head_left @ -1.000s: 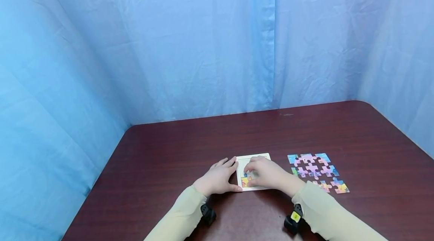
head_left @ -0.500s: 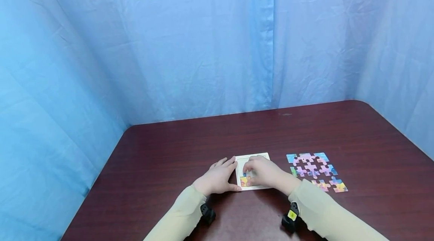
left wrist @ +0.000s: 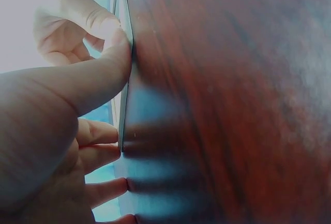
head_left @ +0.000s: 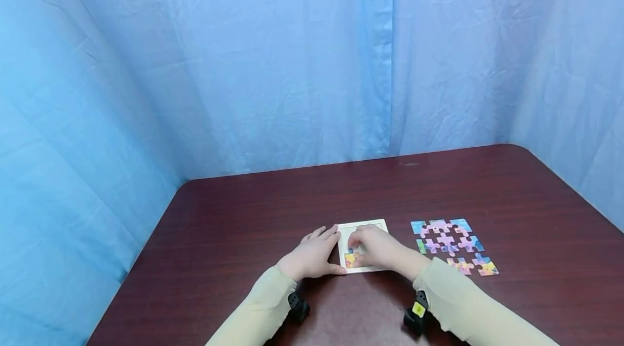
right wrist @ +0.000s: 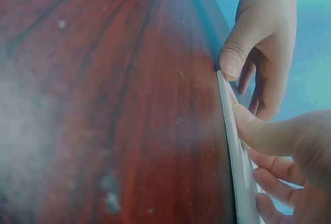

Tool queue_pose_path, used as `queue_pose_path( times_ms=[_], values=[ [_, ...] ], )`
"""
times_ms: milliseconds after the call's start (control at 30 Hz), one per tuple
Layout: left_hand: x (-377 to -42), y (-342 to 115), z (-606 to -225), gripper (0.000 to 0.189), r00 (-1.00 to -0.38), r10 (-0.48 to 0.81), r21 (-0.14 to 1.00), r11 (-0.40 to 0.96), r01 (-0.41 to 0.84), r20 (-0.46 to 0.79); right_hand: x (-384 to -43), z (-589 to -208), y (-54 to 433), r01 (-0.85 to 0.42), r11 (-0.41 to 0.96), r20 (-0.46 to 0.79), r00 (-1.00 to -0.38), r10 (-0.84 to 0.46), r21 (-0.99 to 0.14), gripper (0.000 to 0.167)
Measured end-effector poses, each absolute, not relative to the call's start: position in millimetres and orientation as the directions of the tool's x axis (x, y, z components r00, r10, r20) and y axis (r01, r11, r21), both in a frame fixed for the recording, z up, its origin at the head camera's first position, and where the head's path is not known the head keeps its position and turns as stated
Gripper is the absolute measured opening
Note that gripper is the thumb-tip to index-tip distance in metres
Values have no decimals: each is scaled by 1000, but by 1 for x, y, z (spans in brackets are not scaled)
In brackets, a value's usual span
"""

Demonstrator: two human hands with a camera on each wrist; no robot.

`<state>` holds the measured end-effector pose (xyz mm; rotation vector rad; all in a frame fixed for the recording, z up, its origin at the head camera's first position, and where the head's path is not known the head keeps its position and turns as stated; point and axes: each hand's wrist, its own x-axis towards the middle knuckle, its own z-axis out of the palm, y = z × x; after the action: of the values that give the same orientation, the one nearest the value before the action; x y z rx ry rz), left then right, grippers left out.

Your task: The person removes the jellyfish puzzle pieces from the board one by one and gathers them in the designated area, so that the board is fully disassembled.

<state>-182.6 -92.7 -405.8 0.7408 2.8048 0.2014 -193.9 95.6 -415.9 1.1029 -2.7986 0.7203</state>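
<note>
A shallow white puzzle frame (head_left: 359,223) lies flat on the table in the head view. My left hand (head_left: 311,255) steadies its near left corner, the straight fingers spread along the left side and the thumb (left wrist: 116,53) against the near edge. Over the frame is my right hand (head_left: 374,247), fingers bent down and thumb opposite, pinching a small jigsaw piece mostly hidden under the fingers. A yellow patch of jigsaw (head_left: 350,260) shows in the near left corner, right at the thumb. In the right wrist view the right thumb (right wrist: 251,128) sits just inside the near rim.
To the right of the frame, several loose jigsaw pieces (head_left: 446,241) in pink, blue and yellow lie in rough rows. The dark red-brown table (head_left: 253,210) is ringed by blue curtains (head_left: 292,64). Each wrist carries a small black camera (head_left: 414,320).
The hands keep nearly the same pose over the frame. The loose pieces and right forearm appear slightly further left in the view than a second ago.
</note>
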Motion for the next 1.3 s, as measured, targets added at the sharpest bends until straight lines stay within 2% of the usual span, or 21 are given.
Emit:
queue_pose_path(
  times_ms=[467, 933, 1300],
  values=[
    [-183, -92, -404, 82, -841, 510, 172, 858, 483, -181, -188, -418, 94, -590, 627, 205, -790, -578, -509, 27],
    [-182, -92, -404, 81, -844, 505, 168, 861, 480, -178, -183, -417, 94, -603, 583, 246, -779, -576, -545, 32],
    [-181, -93, -405, 79, -839, 520, 174, 851, 495, -158, -184, -420, 94, -524, 489, 217, -805, -553, -698, 30]
  ],
)
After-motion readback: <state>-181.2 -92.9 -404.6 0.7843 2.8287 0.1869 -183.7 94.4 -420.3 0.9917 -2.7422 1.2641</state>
